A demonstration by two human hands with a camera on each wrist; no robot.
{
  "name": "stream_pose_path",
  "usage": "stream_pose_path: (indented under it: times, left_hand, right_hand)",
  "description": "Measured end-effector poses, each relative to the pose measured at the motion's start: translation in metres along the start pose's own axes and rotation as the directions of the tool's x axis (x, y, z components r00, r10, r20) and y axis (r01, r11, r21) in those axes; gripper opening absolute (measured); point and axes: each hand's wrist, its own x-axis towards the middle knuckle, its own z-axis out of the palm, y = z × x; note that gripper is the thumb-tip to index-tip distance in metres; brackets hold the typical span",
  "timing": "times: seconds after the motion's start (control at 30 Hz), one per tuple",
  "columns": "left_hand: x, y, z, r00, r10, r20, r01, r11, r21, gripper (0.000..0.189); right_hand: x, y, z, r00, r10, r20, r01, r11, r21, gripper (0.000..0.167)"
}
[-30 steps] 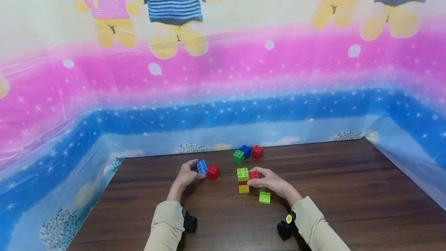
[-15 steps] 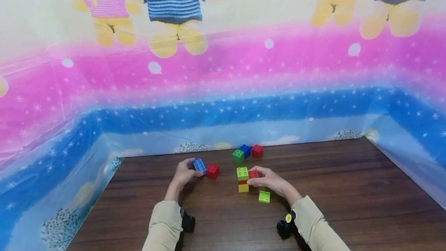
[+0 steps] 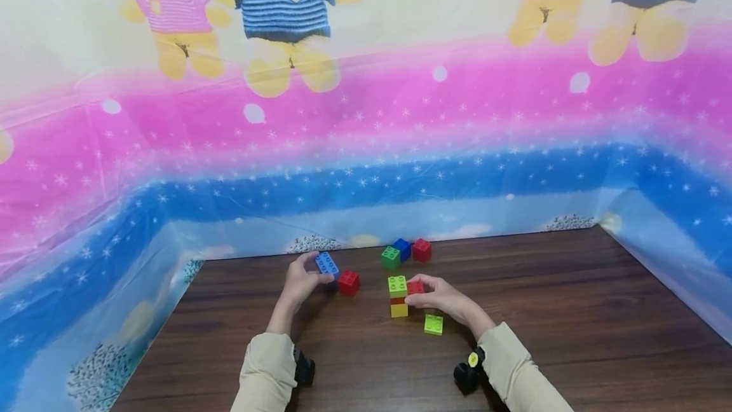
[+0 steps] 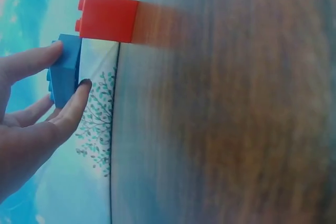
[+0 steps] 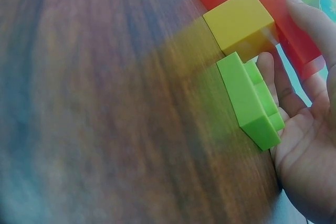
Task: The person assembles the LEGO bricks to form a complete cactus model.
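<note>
My left hand (image 3: 298, 285) pinches a blue brick (image 3: 327, 264) above the table; in the left wrist view, the thumb and fingers lie around this blue brick (image 4: 65, 72). A square red brick (image 3: 349, 283) stands just right of it. My right hand (image 3: 446, 297) grips a small stack: a yellow brick (image 3: 399, 311) below, a longer red brick (image 3: 415, 287) jutting right, a lime brick (image 3: 397, 285) on top. In the right wrist view the thumb presses near the long red brick (image 5: 283, 19); some fingertips are hidden behind the stack.
A flat lime brick (image 3: 433, 324) lies in front of the right hand. Toward the back edge stand a green brick (image 3: 391, 257), a dark blue brick (image 3: 403, 248) and a red brick (image 3: 422, 249). A printed cloth (image 3: 366, 202) hangs behind the wooden table (image 3: 572, 310).
My left hand has moved a little left and away from me with the blue brick, and the brick has turned. The right hand and the stack have stayed in place.
</note>
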Motion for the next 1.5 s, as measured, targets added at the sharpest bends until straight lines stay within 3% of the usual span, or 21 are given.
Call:
stream_pose_path:
  times: [0.23, 0.7, 0.9, 1.17, 1.5]
  left_hand:
    - [-0.003, 0.008, 0.002, 1.000, 0.004, 0.008, -0.004, 0.998, -0.057, 0.068]
    - [-0.002, 0.009, 0.012, 1.000, 0.018, -0.004, -0.018, 0.988, -0.152, 0.070]
    - [-0.005, 0.011, 0.015, 0.999, 0.009, 0.044, 0.000, 0.981, -0.194, 0.070]
    - [-0.011, 0.017, 0.019, 0.993, 0.014, 0.120, 0.024, 0.951, -0.310, 0.068]
    - [-0.014, 0.024, 0.028, 0.988, 0.030, 0.154, 0.029, 0.929, -0.368, 0.066]
  right_hand:
    - [-0.001, -0.002, -0.001, 1.000, 0.001, 0.002, -0.001, 1.000, 0.011, 0.051]
    - [-0.002, -0.003, 0.000, 1.000, -0.022, 0.017, 0.021, 0.999, 0.030, 0.049]
    - [-0.002, -0.004, -0.001, 1.000, -0.012, 0.016, 0.012, 1.000, 0.025, 0.049]
    - [-0.003, -0.005, 0.000, 1.000, 0.001, 0.010, -0.001, 1.000, 0.021, 0.050]
    - [-0.003, -0.004, -0.001, 1.000, 0.006, 0.008, -0.006, 0.999, 0.032, 0.051]
